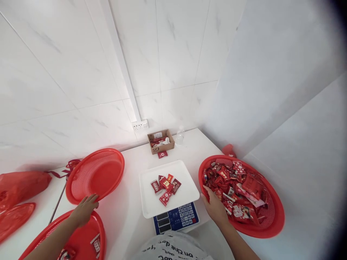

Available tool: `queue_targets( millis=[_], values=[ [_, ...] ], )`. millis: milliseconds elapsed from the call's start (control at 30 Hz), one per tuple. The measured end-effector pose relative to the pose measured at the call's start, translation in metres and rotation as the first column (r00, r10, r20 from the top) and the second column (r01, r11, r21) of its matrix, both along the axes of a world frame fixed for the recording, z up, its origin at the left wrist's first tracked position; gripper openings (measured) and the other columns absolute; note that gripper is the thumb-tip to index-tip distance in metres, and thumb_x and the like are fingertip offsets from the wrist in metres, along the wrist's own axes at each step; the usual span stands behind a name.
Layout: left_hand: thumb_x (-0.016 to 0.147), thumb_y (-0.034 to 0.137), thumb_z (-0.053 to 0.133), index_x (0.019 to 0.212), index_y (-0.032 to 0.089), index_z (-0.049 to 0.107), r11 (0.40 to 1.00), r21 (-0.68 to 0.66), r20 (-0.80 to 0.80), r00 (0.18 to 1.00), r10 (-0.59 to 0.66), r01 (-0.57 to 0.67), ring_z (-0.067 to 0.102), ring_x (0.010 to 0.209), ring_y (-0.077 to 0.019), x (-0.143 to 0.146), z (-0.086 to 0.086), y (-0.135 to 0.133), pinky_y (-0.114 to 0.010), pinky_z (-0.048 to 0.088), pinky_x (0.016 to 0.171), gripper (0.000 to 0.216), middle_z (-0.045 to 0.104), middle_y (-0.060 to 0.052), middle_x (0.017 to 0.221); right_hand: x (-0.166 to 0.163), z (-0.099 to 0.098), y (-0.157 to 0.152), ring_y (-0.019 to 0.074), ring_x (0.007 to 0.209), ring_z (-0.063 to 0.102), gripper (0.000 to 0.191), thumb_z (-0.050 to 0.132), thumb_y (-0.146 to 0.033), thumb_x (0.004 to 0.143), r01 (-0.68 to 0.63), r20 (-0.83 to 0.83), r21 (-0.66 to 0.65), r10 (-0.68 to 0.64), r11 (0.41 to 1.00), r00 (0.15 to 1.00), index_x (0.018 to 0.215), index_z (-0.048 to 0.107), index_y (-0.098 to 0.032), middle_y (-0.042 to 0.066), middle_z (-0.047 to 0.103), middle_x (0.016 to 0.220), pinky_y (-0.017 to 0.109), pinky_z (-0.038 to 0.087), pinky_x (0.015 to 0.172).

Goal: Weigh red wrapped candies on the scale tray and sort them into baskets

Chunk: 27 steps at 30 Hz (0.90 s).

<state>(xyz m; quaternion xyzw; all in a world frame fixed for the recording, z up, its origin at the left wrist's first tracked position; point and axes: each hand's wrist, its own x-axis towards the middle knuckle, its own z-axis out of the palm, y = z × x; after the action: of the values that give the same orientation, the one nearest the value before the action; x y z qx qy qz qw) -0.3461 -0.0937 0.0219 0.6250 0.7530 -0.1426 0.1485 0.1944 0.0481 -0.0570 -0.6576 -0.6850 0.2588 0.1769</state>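
My right hand [214, 206] is closed on the near left rim of a red plastic basket [279, 220], which is piled with red-wrapped snack packets [244, 191]. My left hand [83, 210] reaches over a second red basket [101, 225] at the lower left, fingers stretched out. Its fingertips are close to the rim of a third red basket [99, 173] behind it; contact is hard to make out. Between my hands, a white tray [149, 200] rests on a blue-keyed scale [176, 218]. Several small red packets [166, 183] lie in the tray's middle.
A small cardboard box [164, 147] of packets stands by the wall, a single packet [162, 154] before it. Beside it is a clear bottle [180, 136]. Red plastic bags [24, 186] lie far left. A wall socket [140, 125] sits above the white table [130, 173].
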Motion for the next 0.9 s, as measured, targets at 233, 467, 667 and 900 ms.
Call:
queue_targets(
  millis=[233,467,667,900],
  values=[
    [0.056,-0.001,0.042,0.091,0.022,0.067,0.995,0.003,0.120,0.988,0.101,-0.102,0.039,0.125,-0.0243,0.020,-0.002,0.037,-0.041,0.028,0.105,0.049,0.054,-0.005,0.126,0.000,-0.001,-0.001,0.0243,0.115,0.049,0.049,0.034,-0.038,0.084,0.005,-0.003,0.021,-0.005,1.000,1.000,0.126,0.044,-0.014,0.013,0.053,0.124,0.040,0.040,0.093],
    [0.060,-0.007,0.039,0.089,0.022,0.068,0.997,0.072,0.146,0.989,0.019,-0.030,0.043,0.123,-0.0213,0.058,-0.002,0.062,-0.039,0.032,0.104,0.051,0.056,-0.003,0.125,0.001,0.001,0.000,0.0241,0.117,0.047,0.050,0.032,-0.037,0.085,-0.020,0.009,0.008,0.020,1.000,1.000,0.127,0.042,-0.013,0.013,0.052,0.125,0.039,0.037,0.096],
    [0.066,-0.006,0.033,0.104,0.020,0.064,0.999,0.045,0.113,0.994,-0.010,0.005,0.044,0.121,-0.0233,0.070,-0.008,0.065,-0.040,0.038,0.098,0.056,0.046,-0.005,0.134,-0.001,0.004,-0.002,0.0235,0.116,0.048,0.049,0.032,-0.036,0.085,-0.019,0.021,0.024,0.019,1.000,1.000,0.127,0.043,-0.013,0.014,0.052,0.125,0.038,0.038,0.095],
    [0.070,-0.002,0.032,0.103,0.021,0.063,0.999,0.017,0.108,0.993,-0.043,0.042,0.047,0.119,-0.0251,0.092,-0.010,0.075,-0.041,0.047,0.087,0.051,0.041,-0.004,0.138,0.000,0.003,-0.002,0.0235,0.115,0.048,0.049,0.032,-0.037,0.085,-0.015,0.022,0.006,0.015,1.000,1.000,0.127,0.042,-0.013,0.013,0.052,0.125,0.038,0.038,0.095]
  ],
)
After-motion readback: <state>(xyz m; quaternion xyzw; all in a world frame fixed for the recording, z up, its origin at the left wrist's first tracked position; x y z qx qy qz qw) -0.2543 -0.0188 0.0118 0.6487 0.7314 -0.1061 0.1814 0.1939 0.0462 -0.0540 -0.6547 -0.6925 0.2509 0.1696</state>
